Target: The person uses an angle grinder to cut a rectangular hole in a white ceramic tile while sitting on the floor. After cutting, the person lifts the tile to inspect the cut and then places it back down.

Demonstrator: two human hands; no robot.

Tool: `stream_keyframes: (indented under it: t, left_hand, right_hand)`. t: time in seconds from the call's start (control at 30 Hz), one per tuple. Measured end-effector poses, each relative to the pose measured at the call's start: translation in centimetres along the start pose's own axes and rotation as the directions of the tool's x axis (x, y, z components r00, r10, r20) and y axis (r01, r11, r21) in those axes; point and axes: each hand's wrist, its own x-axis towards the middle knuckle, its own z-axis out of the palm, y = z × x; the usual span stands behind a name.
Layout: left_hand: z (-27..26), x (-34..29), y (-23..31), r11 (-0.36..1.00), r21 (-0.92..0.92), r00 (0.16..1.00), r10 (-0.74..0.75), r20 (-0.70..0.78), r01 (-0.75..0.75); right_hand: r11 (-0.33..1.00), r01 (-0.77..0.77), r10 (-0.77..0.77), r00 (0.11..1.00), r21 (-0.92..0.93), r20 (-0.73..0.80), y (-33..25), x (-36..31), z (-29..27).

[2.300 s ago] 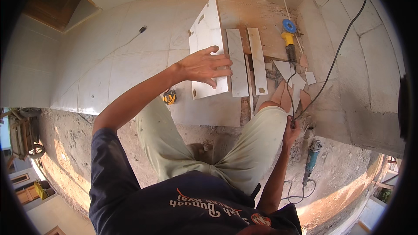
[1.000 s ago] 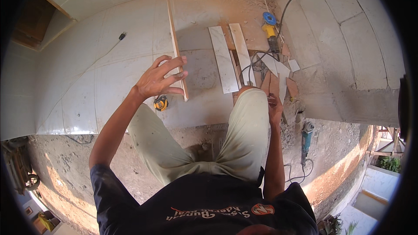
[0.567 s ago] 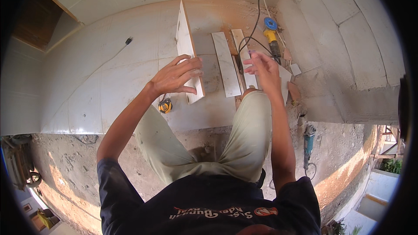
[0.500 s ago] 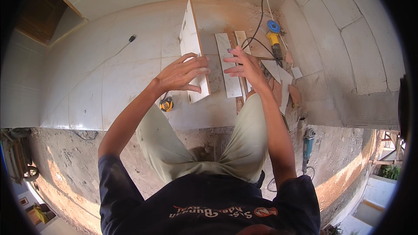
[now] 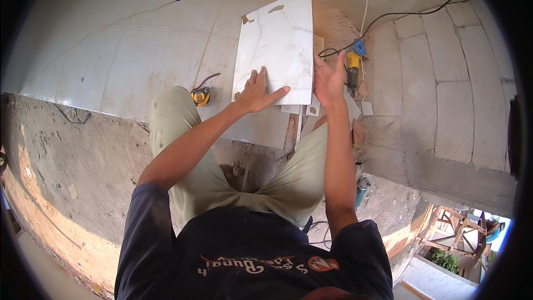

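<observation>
While the left hand (image 5: 257,93) spreads on the white, grey-veined rectangular tile (image 5: 277,41), right of the yellow-and-black tape measure (image 5: 201,96), the open right hand (image 5: 328,81) flanks the tile's edge, apparently to steady it.

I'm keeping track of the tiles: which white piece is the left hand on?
The large veined tile, its broad face under the left hand. The narrow white strips are smaller and partly hidden by it.

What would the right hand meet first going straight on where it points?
Probably the black cable just ahead of the right hand, though depth is unclear; the white tile is close on its left.
</observation>
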Motion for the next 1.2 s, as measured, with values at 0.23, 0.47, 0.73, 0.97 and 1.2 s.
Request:
stream_keyframes:
  t: [0.23, 0.47, 0.73, 0.97, 1.2]
  left_hand:
    - [0.1, -1.0, 1.6, 0.998, 0.041, 0.999, 0.048, -0.025, -0.047]
    - [-0.5, -1.3, 2.2, 0.993, -0.048, 0.990, 0.107, -0.096, -0.112]
    - [-2.1, 1.8, 1.4, 0.943, -0.212, 0.942, 0.195, -0.274, -0.257]
    - [-9.0, 13.2, 5.4, 0.899, -0.229, 0.826, 0.210, -0.523, -0.374]
    - [-17.3, 28.1, 9.0, 0.878, -0.007, 0.795, 0.430, -0.428, -0.479]
  right_hand:
    - [1.000, -0.008, 0.008, 1.000, -0.020, -0.011, 0.2, 0.2, 0.1]
    - [0.998, 0.034, -0.035, 0.999, -0.060, -0.012, 0.7, 0.5, 1.6]
    - [0.807, 0.334, -0.404, 0.914, -0.486, -0.042, 2.4, 1.9, 3.3]
    - [0.766, 0.293, -0.399, 0.915, -0.572, -0.065, 2.2, 0.5, 3.9]
    - [0.730, 0.407, -0.513, 0.857, -0.549, -0.047, 4.7, -0.1, 5.0]
